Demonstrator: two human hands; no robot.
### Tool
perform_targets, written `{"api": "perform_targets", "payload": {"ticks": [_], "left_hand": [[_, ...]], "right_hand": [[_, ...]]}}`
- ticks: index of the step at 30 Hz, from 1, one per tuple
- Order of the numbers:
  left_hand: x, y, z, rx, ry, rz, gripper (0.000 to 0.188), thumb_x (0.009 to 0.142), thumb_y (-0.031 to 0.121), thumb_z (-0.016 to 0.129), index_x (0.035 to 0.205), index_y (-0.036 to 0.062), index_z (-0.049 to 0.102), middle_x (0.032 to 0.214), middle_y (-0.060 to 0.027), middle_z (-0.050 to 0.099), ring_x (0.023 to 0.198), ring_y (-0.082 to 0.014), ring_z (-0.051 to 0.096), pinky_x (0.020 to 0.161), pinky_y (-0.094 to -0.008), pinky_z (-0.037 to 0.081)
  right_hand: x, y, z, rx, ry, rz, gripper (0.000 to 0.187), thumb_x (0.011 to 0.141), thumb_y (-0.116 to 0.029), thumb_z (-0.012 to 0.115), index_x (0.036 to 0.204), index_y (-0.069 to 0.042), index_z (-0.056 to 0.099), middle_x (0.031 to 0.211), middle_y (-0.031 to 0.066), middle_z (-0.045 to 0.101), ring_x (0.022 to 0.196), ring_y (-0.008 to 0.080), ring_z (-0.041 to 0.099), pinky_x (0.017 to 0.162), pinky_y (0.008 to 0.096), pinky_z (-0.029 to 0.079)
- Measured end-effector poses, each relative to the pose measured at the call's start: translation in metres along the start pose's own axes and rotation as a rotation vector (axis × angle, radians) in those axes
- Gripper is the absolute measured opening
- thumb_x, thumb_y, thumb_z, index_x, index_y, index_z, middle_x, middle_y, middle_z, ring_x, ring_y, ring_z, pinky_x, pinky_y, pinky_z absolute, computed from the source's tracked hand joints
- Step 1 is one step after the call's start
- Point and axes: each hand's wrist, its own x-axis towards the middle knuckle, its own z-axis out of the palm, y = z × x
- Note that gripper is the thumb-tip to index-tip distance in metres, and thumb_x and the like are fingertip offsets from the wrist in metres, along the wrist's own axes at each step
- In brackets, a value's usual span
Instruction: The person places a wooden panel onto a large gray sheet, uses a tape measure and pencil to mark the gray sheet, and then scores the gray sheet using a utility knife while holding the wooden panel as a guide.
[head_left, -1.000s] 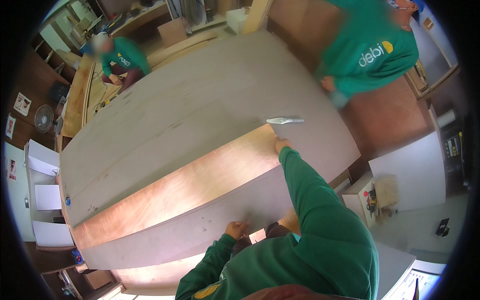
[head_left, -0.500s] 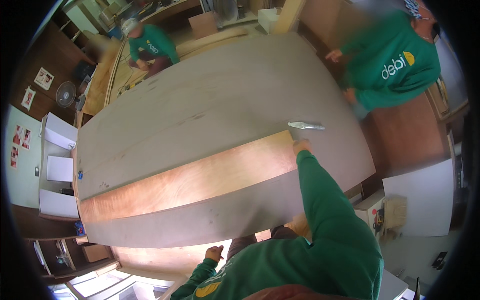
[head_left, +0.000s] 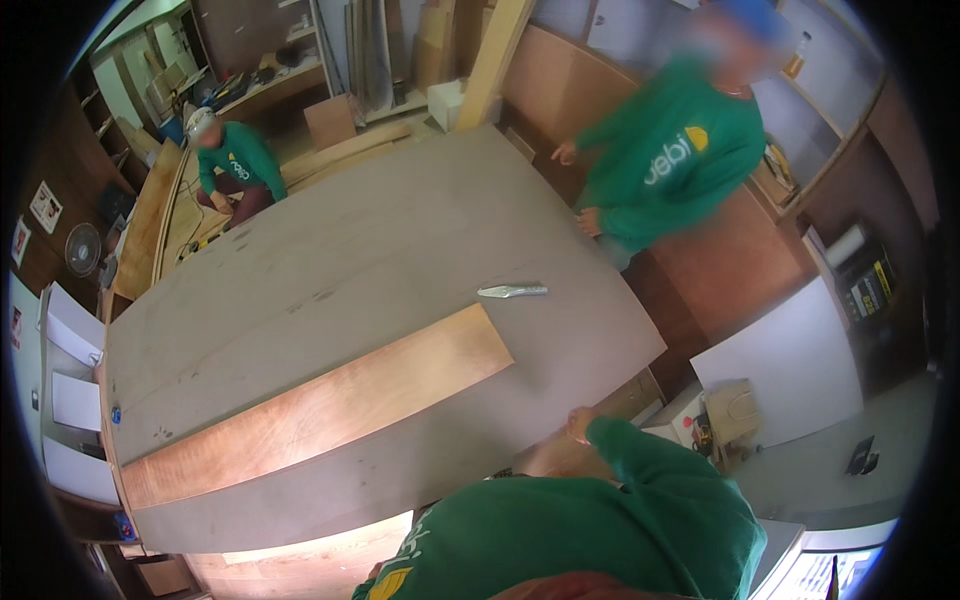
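Note:
My right hand (head_left: 578, 424) is closed, fingers curled, just beyond the near edge of the large grey sheet (head_left: 400, 205). It is apart from the board, and nothing shows in it. On the sheet lies a long, glossy reddish-brown wooden board (head_left: 330, 405), slanting from the left edge toward the middle. Just past the board's right end rests a silver utility knife (head_left: 513, 291) with a pointed tip. Of my left hand (head_left: 375, 571) only a small sliver seems to show by my sweater at the lower edge; its fingers are hidden.
A person in green (head_left: 680, 150) stands at the sheet's right edge, hands near it. Another person (head_left: 236, 165) crouches beyond the far left edge. White panels (head_left: 785, 360) lean at the right, near a small cabinet (head_left: 680, 415). A blue item (head_left: 116, 415) sits on the sheet's left edge.
My right hand has left the board's right end and drawn back toward me. My left hand has mostly gone out of sight. The view has shifted; board and knife still lie on the sheet.

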Motion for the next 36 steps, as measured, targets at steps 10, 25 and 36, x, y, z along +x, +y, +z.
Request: {"api": "perform_targets", "payload": {"ticks": [10,25,36], "left_hand": [[0.028,0.031,-0.022,-0.010,0.081,-0.031,0.038,0.081,0.044,0.063,0.096,0.0096,0.064,0.081,-0.0196,0.067,0.077,-0.0376,0.065,0.069,-0.0489,0.050],[-0.002,0.021,-0.034,-0.026,0.152,-0.089,0.042,0.081,0.048,0.063,0.094,0.0078,0.067,0.083,-0.0192,0.068,0.079,-0.0360,0.066,0.071,-0.0464,0.050],[-0.012,0.019,-0.021,-0.060,0.158,-0.094,0.046,0.081,0.051,0.064,0.093,0.0064,0.069,0.085,-0.0189,0.069,0.081,-0.0348,0.066,0.073,-0.0446,0.051]], "right_hand": [[-0.040,0.105,0.098,0.414,-0.194,0.352,0.036,0.090,-0.038,0.062,0.103,-0.005,0.069,0.093,0.0082,0.071,0.069,0.0227,0.065,0.066,0.0359,0.053],[-0.036,0.078,0.112,0.419,-0.168,0.270,0.038,0.091,-0.042,0.059,0.079,-0.009,0.071,0.078,0.0064,0.071,0.072,0.0207,0.067,0.068,0.0419,0.052],[0.003,0.116,0.142,0.166,-0.264,0.050,0.019,0.076,-0.029,0.069,0.085,-0.013,0.076,0.090,0.0111,0.073,0.078,0.0226,0.070,0.067,0.0410,0.052]]}}
